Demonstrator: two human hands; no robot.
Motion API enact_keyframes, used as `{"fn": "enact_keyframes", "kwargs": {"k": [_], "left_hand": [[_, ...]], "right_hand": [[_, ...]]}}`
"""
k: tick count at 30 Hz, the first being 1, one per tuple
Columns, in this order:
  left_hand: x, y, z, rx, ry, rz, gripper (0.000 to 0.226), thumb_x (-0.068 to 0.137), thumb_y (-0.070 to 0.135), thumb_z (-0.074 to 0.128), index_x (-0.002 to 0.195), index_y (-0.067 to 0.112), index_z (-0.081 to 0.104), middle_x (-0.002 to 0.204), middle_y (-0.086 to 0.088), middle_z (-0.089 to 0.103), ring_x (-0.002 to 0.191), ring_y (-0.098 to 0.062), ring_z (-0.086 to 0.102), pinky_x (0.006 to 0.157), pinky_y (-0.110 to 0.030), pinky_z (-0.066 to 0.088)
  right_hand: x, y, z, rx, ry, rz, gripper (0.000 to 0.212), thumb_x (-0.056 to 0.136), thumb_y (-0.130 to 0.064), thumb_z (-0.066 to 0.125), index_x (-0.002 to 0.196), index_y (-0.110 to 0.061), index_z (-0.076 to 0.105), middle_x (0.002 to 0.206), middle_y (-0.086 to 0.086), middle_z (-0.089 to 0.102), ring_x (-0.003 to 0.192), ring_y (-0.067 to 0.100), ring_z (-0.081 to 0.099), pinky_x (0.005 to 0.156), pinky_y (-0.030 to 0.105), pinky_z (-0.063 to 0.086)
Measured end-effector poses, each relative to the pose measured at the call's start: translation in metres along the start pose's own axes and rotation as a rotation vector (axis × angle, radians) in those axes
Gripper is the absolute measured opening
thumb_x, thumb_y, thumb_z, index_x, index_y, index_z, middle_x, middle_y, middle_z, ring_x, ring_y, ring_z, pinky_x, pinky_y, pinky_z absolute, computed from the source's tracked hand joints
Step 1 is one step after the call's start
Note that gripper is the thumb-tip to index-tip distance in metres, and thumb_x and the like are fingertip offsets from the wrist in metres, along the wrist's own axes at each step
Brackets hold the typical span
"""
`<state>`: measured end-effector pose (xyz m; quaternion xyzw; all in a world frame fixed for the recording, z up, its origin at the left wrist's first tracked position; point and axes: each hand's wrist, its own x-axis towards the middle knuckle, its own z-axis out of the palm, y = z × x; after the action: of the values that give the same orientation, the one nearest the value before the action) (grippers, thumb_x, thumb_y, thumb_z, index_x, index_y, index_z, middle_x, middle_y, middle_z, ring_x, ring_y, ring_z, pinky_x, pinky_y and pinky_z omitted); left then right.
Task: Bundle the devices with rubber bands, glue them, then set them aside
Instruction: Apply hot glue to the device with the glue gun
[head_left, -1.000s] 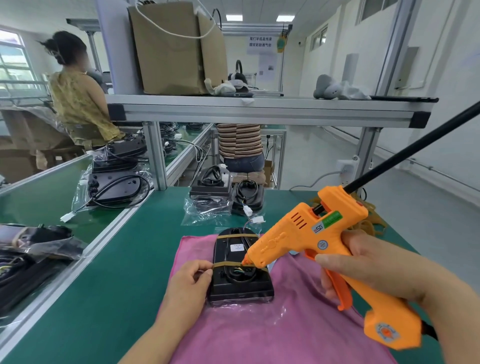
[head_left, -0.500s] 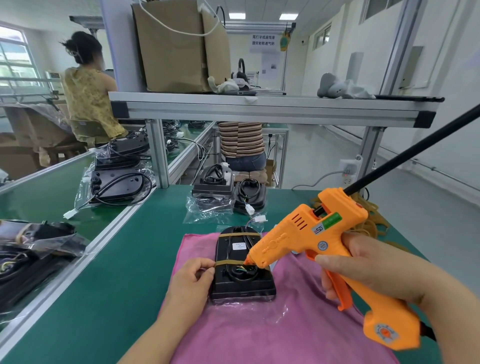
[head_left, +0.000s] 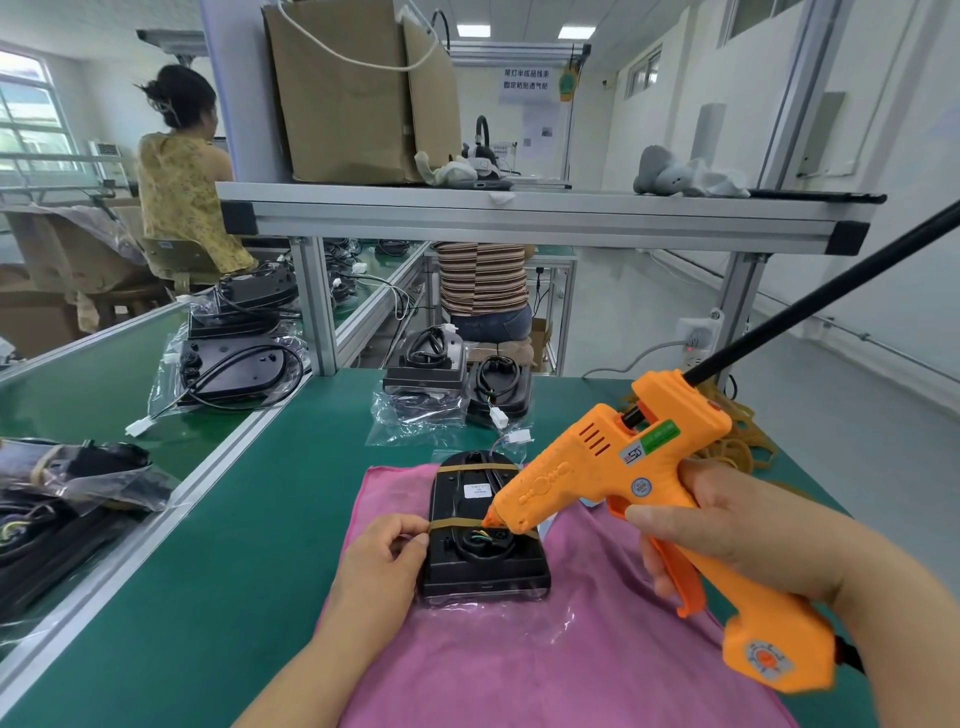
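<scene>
We see the right hand (head_left: 727, 535) gripping the orange glue gun (head_left: 623, 467), its nozzle touching the black device (head_left: 483, 566) beside the nearer rubber band (head_left: 454, 522). The left hand (head_left: 384, 561) pinches that band at the device's left edge. The device lies flat on a pink cloth (head_left: 519, 675) on the green counter (head_left: 208, 597), with loose bands (head_left: 737, 447) heaped behind the gun.

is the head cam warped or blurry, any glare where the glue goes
Head view: wide-angle distortion slants the shelf posts and enlarges the right hand and glue gun; lighting is even, shadows soft; the window far left is blown out; the black device is sharp, with only faint glints on the plastic under it.
</scene>
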<state>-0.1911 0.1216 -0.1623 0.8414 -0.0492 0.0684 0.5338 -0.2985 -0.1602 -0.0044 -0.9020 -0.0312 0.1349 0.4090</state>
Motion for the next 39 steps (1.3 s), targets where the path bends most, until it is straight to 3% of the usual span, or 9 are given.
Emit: {"fn": "enact_keyframes", "kwargs": {"k": [7, 14, 19, 23, 26, 33, 39], "left_hand": [[0.0, 0.0, 0.0, -0.008, -0.006, 0.005, 0.024, 0.093, 0.011, 0.062, 0.083, 0.031, 0.072, 0.087, 0.026, 0.068, 0.078, 0.007, 0.062, 0.061, -0.003, 0.042], [0.0, 0.0, 0.0, -0.015, 0.004, 0.006, 0.024, 0.092, 0.01, 0.062, 0.083, 0.03, 0.072, 0.086, 0.014, 0.071, 0.078, 0.005, 0.062, 0.061, -0.003, 0.041], [0.001, -0.002, 0.001, -0.021, 0.001, -0.001, 0.024, 0.092, 0.01, 0.063, 0.084, 0.031, 0.072, 0.086, 0.017, 0.071, 0.077, 0.006, 0.062, 0.06, -0.004, 0.041], [0.002, -0.003, 0.001, -0.01, 0.002, -0.011, 0.024, 0.091, 0.012, 0.063, 0.083, 0.033, 0.071, 0.088, 0.023, 0.069, 0.078, 0.005, 0.062, 0.062, -0.013, 0.041], [0.001, -0.004, 0.001, -0.01, 0.004, -0.017, 0.025, 0.091, 0.012, 0.063, 0.082, 0.034, 0.071, 0.087, 0.023, 0.069, 0.077, 0.004, 0.062, 0.064, -0.016, 0.041], [0.001, -0.003, 0.001, -0.024, 0.004, -0.02, 0.024, 0.091, 0.011, 0.064, 0.082, 0.032, 0.072, 0.084, 0.018, 0.071, 0.074, 0.002, 0.063, 0.064, -0.016, 0.042], [-0.001, 0.0, 0.001, -0.02, 0.006, -0.011, 0.025, 0.091, 0.009, 0.063, 0.083, 0.031, 0.072, 0.084, 0.009, 0.072, 0.075, 0.003, 0.063, 0.061, -0.01, 0.041]], "right_hand": [[0.003, -0.001, 0.002, 0.011, -0.004, -0.004, 0.034, 0.096, -0.041, 0.058, 0.119, -0.017, 0.053, 0.089, 0.006, 0.075, 0.081, 0.023, 0.074, 0.087, 0.044, 0.057], [0.001, -0.003, 0.002, 0.009, -0.005, -0.004, 0.03, 0.095, -0.043, 0.058, 0.1, -0.014, 0.059, 0.086, 0.006, 0.075, 0.079, 0.023, 0.074, 0.079, 0.036, 0.058], [0.001, -0.003, 0.001, -0.009, -0.02, -0.01, 0.036, 0.094, -0.047, 0.058, 0.108, -0.015, 0.057, 0.088, 0.007, 0.075, 0.082, 0.027, 0.073, 0.089, 0.047, 0.056], [-0.001, -0.004, 0.003, 0.041, -0.019, -0.012, 0.048, 0.084, -0.05, 0.061, 0.116, -0.015, 0.053, 0.089, 0.008, 0.075, 0.083, 0.027, 0.074, 0.082, 0.043, 0.059], [-0.002, -0.003, 0.002, 0.031, -0.025, -0.014, 0.045, 0.086, -0.048, 0.061, 0.116, -0.014, 0.054, 0.09, 0.008, 0.074, 0.084, 0.026, 0.074, 0.084, 0.045, 0.059], [-0.005, -0.004, 0.002, -0.029, -0.042, -0.027, 0.041, 0.089, -0.051, 0.059, 0.103, -0.012, 0.061, 0.089, 0.006, 0.075, 0.084, 0.024, 0.073, 0.09, 0.047, 0.055], [-0.009, -0.004, 0.001, -0.047, -0.039, -0.001, 0.048, 0.084, -0.055, 0.059, 0.11, -0.015, 0.058, 0.09, 0.004, 0.075, 0.084, 0.022, 0.074, 0.091, 0.045, 0.055]]}}
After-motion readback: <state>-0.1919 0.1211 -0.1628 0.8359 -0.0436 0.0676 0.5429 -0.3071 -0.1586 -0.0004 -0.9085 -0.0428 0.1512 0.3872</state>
